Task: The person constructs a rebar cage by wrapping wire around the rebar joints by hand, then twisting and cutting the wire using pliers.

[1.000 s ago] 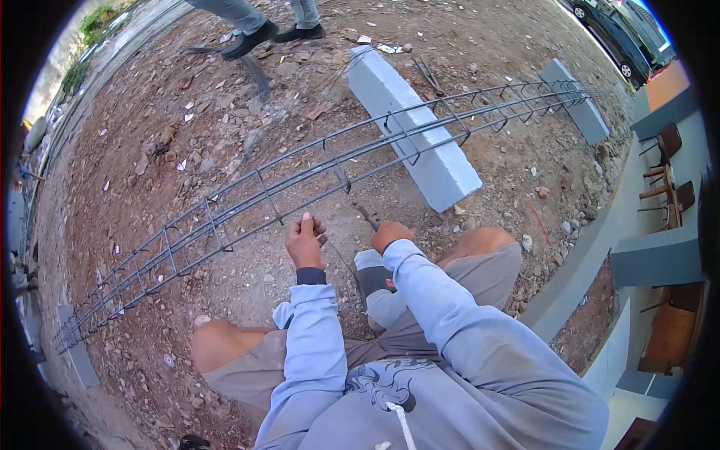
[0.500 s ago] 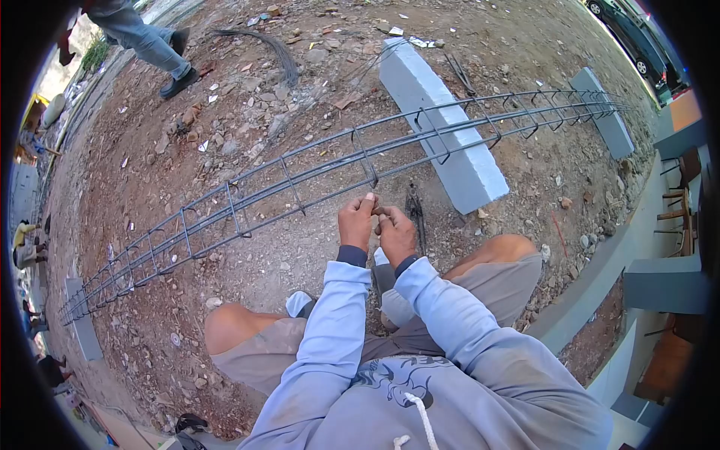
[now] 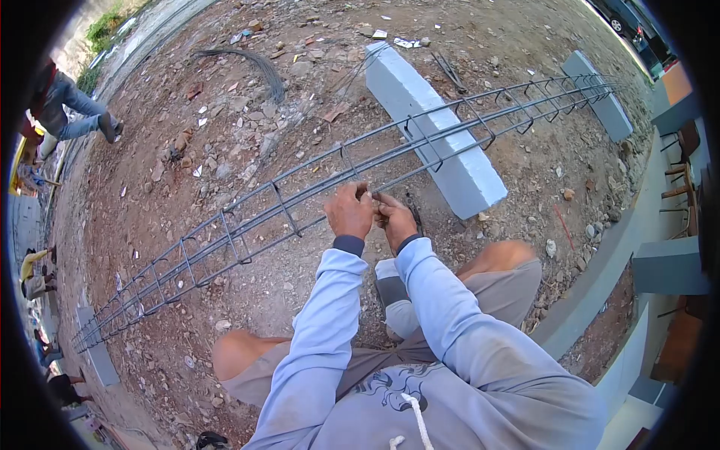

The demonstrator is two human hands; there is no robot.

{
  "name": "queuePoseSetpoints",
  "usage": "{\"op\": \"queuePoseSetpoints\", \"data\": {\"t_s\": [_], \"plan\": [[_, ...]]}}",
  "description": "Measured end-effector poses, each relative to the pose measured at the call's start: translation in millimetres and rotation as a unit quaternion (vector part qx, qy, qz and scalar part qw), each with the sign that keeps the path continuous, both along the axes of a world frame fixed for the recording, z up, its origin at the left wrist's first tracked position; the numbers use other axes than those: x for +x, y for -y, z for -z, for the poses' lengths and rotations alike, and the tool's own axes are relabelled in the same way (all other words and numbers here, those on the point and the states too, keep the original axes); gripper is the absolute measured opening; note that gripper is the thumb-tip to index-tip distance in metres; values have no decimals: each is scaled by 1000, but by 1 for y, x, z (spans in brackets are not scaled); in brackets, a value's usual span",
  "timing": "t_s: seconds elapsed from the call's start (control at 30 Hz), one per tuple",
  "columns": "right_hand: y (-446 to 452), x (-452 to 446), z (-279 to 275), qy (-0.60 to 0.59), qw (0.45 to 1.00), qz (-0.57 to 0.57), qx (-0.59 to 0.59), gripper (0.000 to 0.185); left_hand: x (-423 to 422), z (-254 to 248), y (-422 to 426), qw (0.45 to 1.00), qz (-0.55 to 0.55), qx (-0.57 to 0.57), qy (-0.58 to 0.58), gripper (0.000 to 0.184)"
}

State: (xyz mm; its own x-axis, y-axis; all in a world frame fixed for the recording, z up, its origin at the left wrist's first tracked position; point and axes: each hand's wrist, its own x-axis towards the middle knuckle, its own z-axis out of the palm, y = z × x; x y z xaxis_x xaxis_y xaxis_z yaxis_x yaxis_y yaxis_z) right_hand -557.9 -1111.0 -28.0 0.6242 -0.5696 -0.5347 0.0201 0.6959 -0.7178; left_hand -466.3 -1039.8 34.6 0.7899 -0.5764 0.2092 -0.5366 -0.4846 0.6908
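A long steel rebar cage (image 3: 386, 159) with several square stirrups stretches across in front of me, raised on blocks. My left hand (image 3: 349, 211) is at its near lower bar, fingers curled and pinched together. Close beside it, my right hand (image 3: 396, 220) has thumb and fingertips pinched at the same bar. Whatever lies between the fingertips of either hand is too small to make out. A dark hand tool (image 3: 414, 212), partly hidden by my right hand, lies on the ground just beyond it.
Blue-grey blocks (image 3: 469, 184) (image 3: 600, 101) (image 3: 101, 364) support the cage. A bundle of thin wire (image 3: 266, 71) and dark rods (image 3: 448, 73) lie on rubble-strewn ground. A person (image 3: 71, 109) is at the upper left. Chairs (image 3: 686, 142) stand at the right.
My hands have come forward to the near bar, the left one turning more knuckles-up. My view has shifted slightly. The person at the upper left has moved farther left.
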Motion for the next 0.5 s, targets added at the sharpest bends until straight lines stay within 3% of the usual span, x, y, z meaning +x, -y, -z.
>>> {"op": "queuePoseSetpoints", "data": {"t_s": [0.17,0.3,0.5], "plan": [[19,11,16,40,997,-47,-52,26,5,9,-2,991,41,-47,-114,26],[30,11,19,129,986,-82,61,20,8,3,-2,992,32,-8,-120,32],[36,14,10,144,982,-94,75,17,9,13,-1,994,37,-3,-98,35]]}}
